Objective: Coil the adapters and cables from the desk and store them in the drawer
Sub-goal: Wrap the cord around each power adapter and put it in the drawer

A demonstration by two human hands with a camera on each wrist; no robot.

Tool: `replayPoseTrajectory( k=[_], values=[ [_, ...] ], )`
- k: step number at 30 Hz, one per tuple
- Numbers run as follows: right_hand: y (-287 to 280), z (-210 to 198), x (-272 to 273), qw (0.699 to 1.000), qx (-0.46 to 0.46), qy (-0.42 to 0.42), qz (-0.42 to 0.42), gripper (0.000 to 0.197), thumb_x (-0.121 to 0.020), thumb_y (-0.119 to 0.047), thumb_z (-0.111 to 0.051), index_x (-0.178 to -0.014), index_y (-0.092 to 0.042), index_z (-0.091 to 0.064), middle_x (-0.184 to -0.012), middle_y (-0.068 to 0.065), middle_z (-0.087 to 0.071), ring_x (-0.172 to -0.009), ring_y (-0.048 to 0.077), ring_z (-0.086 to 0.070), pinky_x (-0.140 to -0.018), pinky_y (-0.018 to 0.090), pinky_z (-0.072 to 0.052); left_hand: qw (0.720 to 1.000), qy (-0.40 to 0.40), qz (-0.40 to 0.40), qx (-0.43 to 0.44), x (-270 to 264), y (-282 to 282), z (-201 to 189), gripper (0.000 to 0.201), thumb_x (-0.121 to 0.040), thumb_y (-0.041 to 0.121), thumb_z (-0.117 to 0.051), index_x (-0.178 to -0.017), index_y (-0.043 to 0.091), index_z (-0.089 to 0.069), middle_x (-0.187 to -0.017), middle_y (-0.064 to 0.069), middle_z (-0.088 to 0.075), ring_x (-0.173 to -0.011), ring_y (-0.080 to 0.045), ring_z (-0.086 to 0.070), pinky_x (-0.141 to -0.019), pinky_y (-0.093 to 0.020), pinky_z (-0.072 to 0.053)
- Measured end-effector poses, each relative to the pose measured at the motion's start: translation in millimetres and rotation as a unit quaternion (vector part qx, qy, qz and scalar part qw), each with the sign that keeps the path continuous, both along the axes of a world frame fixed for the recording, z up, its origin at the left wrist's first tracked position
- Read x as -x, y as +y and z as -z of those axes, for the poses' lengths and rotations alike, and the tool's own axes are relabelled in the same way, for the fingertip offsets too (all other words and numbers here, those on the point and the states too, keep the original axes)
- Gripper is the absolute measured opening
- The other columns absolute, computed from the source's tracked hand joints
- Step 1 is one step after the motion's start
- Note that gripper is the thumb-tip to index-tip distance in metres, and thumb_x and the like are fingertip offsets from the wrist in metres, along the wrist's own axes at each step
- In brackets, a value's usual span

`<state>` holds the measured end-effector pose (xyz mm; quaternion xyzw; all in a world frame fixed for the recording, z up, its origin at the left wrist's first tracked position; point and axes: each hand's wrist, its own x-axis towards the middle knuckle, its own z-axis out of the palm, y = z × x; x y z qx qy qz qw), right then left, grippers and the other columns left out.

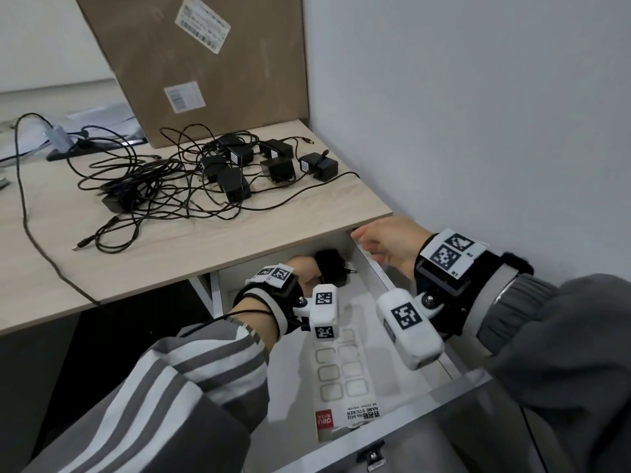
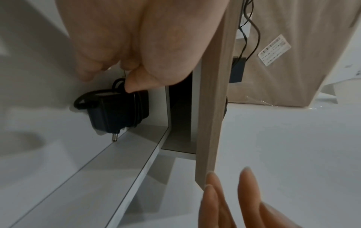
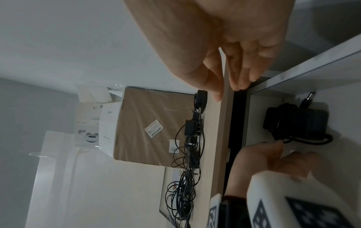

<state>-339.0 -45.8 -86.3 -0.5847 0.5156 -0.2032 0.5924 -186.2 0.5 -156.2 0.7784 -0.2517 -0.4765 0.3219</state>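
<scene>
- While the coiled adapter (image 1: pixel 331 268) is sitting at the back of the open drawer (image 1: pixel 382 268), the left hand (image 1: pixel 305 271) is pinching a loop of its cable from the near side.
- The right hand (image 1: pixel 389 244) is hovering released, fingers straight, at the worktop (image 1: pixel 191 240) front corner, above the drawer's right wall.
- More adapters (image 1: pixel 252 165) and tangled cables (image 1: pixel 143 189) are lying on the worktop, before a cardboard box (image 1: pixel 205 63).
- A sticker sheet (image 1: pixel 341 380) is lying on the drawer floor, nearer the front.

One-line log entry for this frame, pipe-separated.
stage: storing first adapter | left hand: at coiled adapter in drawer back corner | right hand: open, at desk edge | remaining: adapters and cables tangled on desk
</scene>
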Motion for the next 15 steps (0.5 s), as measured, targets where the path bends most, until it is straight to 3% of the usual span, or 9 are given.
replayPoseTrajectory(
  k=[1,5,8,9,12,15],
  values=[
    [1.0,-1.2,0.9,1.000,0.001,0.006,-0.002,0.026,-0.091,-0.003,-0.049,-0.074,-0.015,-0.063,-0.083,0.001,-0.055,-0.073,0.009,-0.051,-0.062,0.018,-0.042,1.000,-0.021,0.013,0.001,-2.2,1.6,3.3,0.020,-0.099,0.005,-0.043,-0.100,-0.006,-0.060,-0.096,-0.013,-0.054,-0.079,-0.025,-0.050,-0.064,-0.027,-0.040],
    [9.3,-6.6,0.3,0.999,0.023,0.023,-0.011,0.022,-0.090,-0.006,-0.053,-0.075,-0.017,-0.064,-0.082,0.001,-0.057,-0.076,0.011,-0.053,-0.061,0.020,-0.042,0.999,0.047,-0.007,0.020,-2.2,17.9,-0.8,0.033,-0.094,0.000,-0.048,-0.127,-0.001,-0.051,-0.108,-0.012,-0.047,-0.092,-0.024,-0.048,-0.076,-0.029,-0.046],
    [19.2,-9.9,-11.2,0.998,0.044,0.033,-0.023,0.019,-0.089,-0.006,-0.056,-0.075,-0.016,-0.065,-0.074,-0.001,-0.057,-0.069,0.008,-0.052,-0.057,0.019,-0.040,0.997,0.072,-0.013,0.038,-4.7,32.4,-14.8,0.009,-0.097,0.005,-0.048,-0.101,0.004,-0.055,-0.106,-0.012,-0.052,-0.082,-0.022,-0.053,-0.069,-0.027,-0.047],
    [22.3,-12.3,-16.7,0.998,0.048,0.037,-0.025,0.016,-0.089,-0.006,-0.057,-0.078,-0.014,-0.066,-0.075,0.000,-0.058,-0.067,0.007,-0.052,-0.055,0.019,-0.039,0.996,0.074,-0.015,0.049,-6.5,35.6,-20.0,0.009,-0.097,0.008,-0.048,-0.093,0.005,-0.056,-0.101,-0.011,-0.057,-0.080,-0.020,-0.055,-0.067,-0.026,-0.047],
    [29.1,-18.5,-33.2,0.997,0.052,0.052,-0.030,0.017,-0.088,-0.008,-0.059,-0.101,-0.004,-0.068,-0.074,0.004,-0.057,-0.066,0.009,-0.051,-0.055,0.020,-0.039,0.992,0.110,-0.018,0.066,-13.3,47.5,-39.9,0.017,-0.094,0.015,-0.056,-0.106,0.005,-0.062,-0.088,-0.006,-0.064,-0.072,-0.015,-0.060,-0.053,-0.022,-0.046],
    [29.8,-25.1,-50.4,0.996,0.050,0.058,-0.040,0.022,-0.089,-0.006,-0.057,-0.109,0.000,-0.066,-0.075,0.006,-0.057,-0.065,0.011,-0.049,-0.060,0.022,-0.038,0.990,0.117,0.015,0.074,-23.6,56.2,-58.4,0.017,-0.094,0.014,-0.056,-0.107,0.009,-0.064,-0.084,-0.004,-0.065,-0.073,-0.014,-0.059,-0.055,-0.021,-0.043]
  ],
)
